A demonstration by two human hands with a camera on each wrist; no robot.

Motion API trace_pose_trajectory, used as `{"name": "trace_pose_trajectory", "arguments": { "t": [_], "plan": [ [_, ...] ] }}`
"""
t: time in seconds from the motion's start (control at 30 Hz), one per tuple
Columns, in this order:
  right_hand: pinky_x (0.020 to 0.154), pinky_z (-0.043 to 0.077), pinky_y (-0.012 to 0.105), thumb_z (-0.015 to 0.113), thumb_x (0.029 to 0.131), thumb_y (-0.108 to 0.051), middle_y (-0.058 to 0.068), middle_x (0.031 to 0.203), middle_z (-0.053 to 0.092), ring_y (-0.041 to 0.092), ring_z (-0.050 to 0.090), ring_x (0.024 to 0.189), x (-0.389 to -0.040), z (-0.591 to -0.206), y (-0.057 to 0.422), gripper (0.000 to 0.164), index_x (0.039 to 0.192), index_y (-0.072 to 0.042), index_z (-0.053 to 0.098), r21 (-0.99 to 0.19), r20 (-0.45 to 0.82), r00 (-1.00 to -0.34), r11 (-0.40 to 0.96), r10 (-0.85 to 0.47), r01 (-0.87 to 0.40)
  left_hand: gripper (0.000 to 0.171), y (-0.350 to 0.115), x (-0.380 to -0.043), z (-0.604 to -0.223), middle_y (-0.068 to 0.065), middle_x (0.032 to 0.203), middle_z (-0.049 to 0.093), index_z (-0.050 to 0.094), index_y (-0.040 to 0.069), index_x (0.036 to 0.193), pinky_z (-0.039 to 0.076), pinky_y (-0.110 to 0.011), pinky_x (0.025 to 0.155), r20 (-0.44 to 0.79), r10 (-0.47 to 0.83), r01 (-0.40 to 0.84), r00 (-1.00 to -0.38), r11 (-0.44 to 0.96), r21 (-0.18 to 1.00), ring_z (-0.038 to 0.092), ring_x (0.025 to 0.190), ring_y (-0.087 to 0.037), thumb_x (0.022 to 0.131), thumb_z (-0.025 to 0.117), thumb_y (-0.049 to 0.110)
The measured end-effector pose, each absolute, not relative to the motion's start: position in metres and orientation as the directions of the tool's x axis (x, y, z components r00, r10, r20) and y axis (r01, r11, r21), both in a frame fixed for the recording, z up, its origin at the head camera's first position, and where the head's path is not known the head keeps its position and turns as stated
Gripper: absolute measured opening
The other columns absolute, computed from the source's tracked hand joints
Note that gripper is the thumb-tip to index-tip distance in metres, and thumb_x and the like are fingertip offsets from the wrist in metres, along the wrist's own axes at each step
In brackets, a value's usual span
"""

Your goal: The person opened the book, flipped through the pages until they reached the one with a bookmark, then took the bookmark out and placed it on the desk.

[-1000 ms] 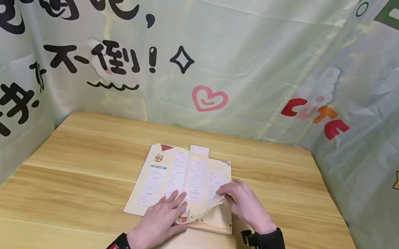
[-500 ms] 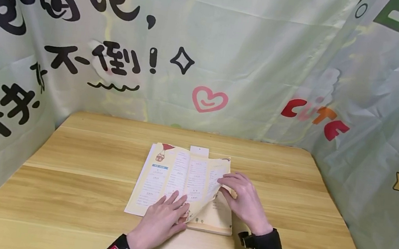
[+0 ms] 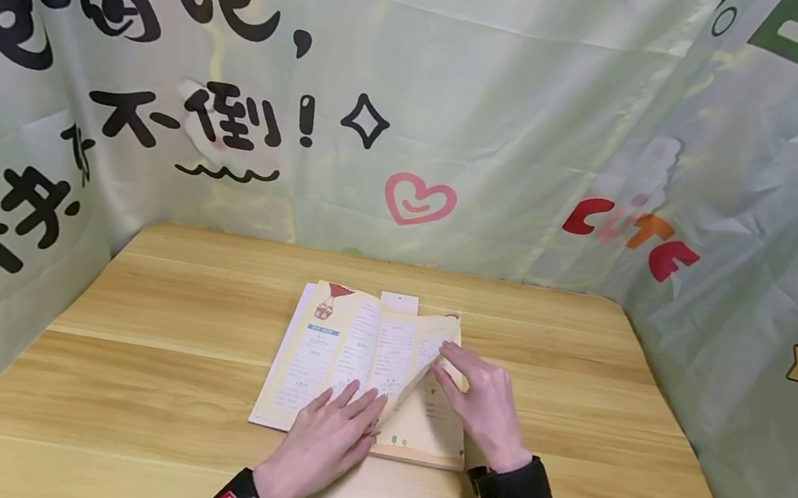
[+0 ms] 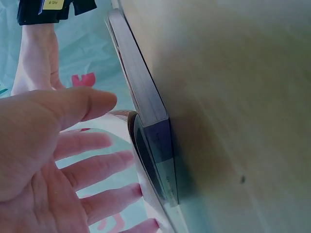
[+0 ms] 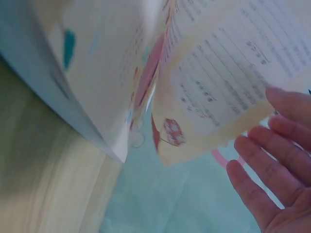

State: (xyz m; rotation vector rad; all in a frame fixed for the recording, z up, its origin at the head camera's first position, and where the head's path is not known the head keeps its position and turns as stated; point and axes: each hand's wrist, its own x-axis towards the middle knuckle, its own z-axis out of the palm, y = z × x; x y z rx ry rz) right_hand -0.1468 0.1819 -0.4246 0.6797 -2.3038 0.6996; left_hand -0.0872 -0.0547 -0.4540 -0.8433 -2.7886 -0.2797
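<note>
An open book (image 3: 304,363) with printed, illustrated pages lies on the wooden table. My left hand (image 3: 321,449) rests on the lower part of the left page near the fold, its fingers straight and spread. In the left wrist view, the left hand (image 4: 63,160) is beside the thick edge of the book (image 4: 141,77). At the right side, my right hand (image 3: 488,400) pinches the outer edge of a page (image 3: 397,345) between thumb and fingers. That page is lifted and bent leftward, baring the cream page (image 3: 431,434) beneath. The right wrist view shows the thumb of the right hand (image 5: 277,170) at the page edge.
A white card or tab (image 3: 399,303) sticks out past the book's far edge. The wooden table (image 3: 161,386) extends on all sides of the book. A printed fabric backdrop (image 3: 506,128) with lettering, a heart and a star stands behind the table and along its sides.
My right hand has drawn the pinched page up and slightly leftward, baring more of the page beneath. The left hand has stayed nearly in place on the book.
</note>
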Motion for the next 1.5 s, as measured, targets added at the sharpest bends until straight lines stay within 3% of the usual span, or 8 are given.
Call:
{"name": "trace_pose_trajectory", "arguments": {
  "t": [0.13, 0.4, 0.73, 1.03, 1.17, 1.37, 1.5],
  "plan": [
    [0.077, 0.063, 0.042, 0.087, 0.073, -0.001, 0.024, 0.102, 0.076, 0.038, 0.076, 0.088, -0.147, -0.427, 0.178, 0.035, 0.106, 0.006, 0.075, -0.305, 0.707, -0.659, 0.729, -0.258, -0.613, 0.056, -0.054, -0.087, -0.455, 0.001, 0.142, 0.064, 0.05, 0.018, 0.149, 0.052, -0.054, 0.105, 0.287, 0.512, 0.56, -0.81, 0.82, 0.118, 0.06, 0.133, -0.026, 0.097, 0.063, 0.034],
    [0.083, 0.061, 0.04, 0.085, 0.074, 0.002, 0.028, 0.114, 0.071, 0.038, 0.073, 0.099, -0.146, -0.43, 0.17, 0.042, 0.113, 0.009, 0.072, -0.336, 0.711, -0.649, 0.68, -0.271, -0.652, 0.071, -0.054, -0.089, -0.456, -0.002, 0.136, 0.068, 0.034, 0.015, 0.157, 0.054, -0.056, 0.102, 0.373, 0.491, 0.572, -0.788, 0.808, 0.144, 0.065, 0.127, -0.025, 0.096, 0.066, 0.03],
    [0.09, 0.061, 0.039, 0.08, 0.082, -0.001, 0.023, 0.125, 0.068, 0.034, 0.072, 0.108, -0.142, -0.434, 0.16, 0.055, 0.133, 0.006, 0.061, -0.4, 0.622, -0.714, 0.653, -0.321, -0.643, 0.091, -0.053, -0.091, -0.455, -0.009, 0.15, 0.056, 0.013, 0.011, 0.163, 0.054, -0.055, 0.102, 0.452, 0.454, 0.585, -0.768, 0.785, 0.206, 0.06, 0.132, -0.024, 0.093, 0.071, 0.022],
    [0.094, 0.059, 0.04, 0.078, 0.083, 0.001, 0.024, 0.132, 0.065, 0.035, 0.068, 0.114, -0.138, -0.439, 0.151, 0.058, 0.138, 0.004, 0.058, -0.439, 0.519, -0.753, 0.629, -0.405, -0.641, 0.1, -0.052, -0.094, -0.452, -0.016, 0.153, 0.051, 0.014, 0.008, 0.162, 0.056, -0.042, 0.102, 0.552, 0.378, 0.596, -0.743, 0.75, 0.289, 0.059, 0.133, -0.027, 0.086, 0.078, 0.013],
    [0.095, 0.058, 0.04, 0.074, 0.087, 0.0, 0.023, 0.136, 0.062, 0.034, 0.069, 0.112, -0.137, -0.439, 0.148, 0.058, 0.142, 0.003, 0.054, -0.479, 0.447, -0.78, 0.619, -0.439, -0.623, 0.1, -0.052, -0.095, -0.449, -0.018, 0.157, 0.045, 0.016, 0.006, 0.161, 0.055, -0.042, 0.104, 0.597, 0.358, 0.61, -0.718, 0.737, 0.292, 0.057, 0.134, -0.031, 0.083, 0.078, 0.009],
    [0.102, 0.055, 0.039, 0.072, 0.09, -0.005, 0.021, 0.142, 0.058, 0.03, 0.068, 0.116, -0.134, -0.439, 0.145, 0.062, 0.147, 0.002, 0.048, -0.477, 0.346, -0.797, 0.639, -0.495, -0.604, 0.091, -0.054, -0.096, -0.447, -0.017, 0.165, 0.031, 0.021, -0.002, 0.158, 0.044, -0.043, 0.116, 0.662, 0.345, 0.631, -0.666, 0.734, 0.252, 0.045, 0.144, -0.032, 0.084, 0.072, 0.007],
    [0.102, 0.055, 0.039, 0.073, 0.09, -0.007, 0.022, 0.144, 0.056, 0.029, 0.07, 0.113, -0.132, -0.44, 0.144, 0.064, 0.147, 0.003, 0.046, -0.475, 0.297, -0.796, 0.642, -0.527, -0.602, 0.081, -0.056, -0.097, -0.446, -0.018, 0.166, 0.026, 0.026, -0.005, 0.156, 0.029, -0.042, 0.127, 0.709, 0.334, 0.636, -0.621, 0.743, 0.207, 0.031, 0.153, -0.032, 0.086, 0.064, 0.005]
  ]
}}
